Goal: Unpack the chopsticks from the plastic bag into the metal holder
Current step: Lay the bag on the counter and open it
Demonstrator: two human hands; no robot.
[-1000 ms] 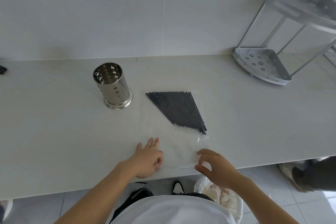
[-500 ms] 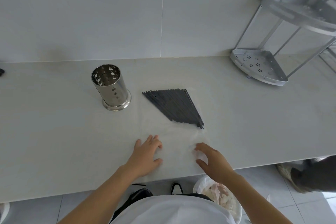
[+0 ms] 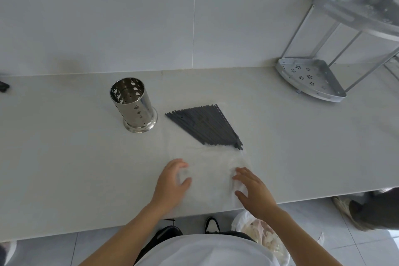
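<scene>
Pale counter (image 3: 64, 168) — grey wall | corner rack (image 3: 311, 77) far right

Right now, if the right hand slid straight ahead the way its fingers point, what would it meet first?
The right hand points up and slightly left over the plastic bag. Ahead it would likely meet the near tips of the chopsticks, though height above them is unclear.

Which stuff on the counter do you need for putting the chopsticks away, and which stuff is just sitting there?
Needed:
chopsticks, dark, fanned out in the bag
plastic bag, clear, flat under both hands
metal holder, upright, nothing in it yet

Just sitting there:
corner rack, far right
small dark object, left edge, cut off
</scene>
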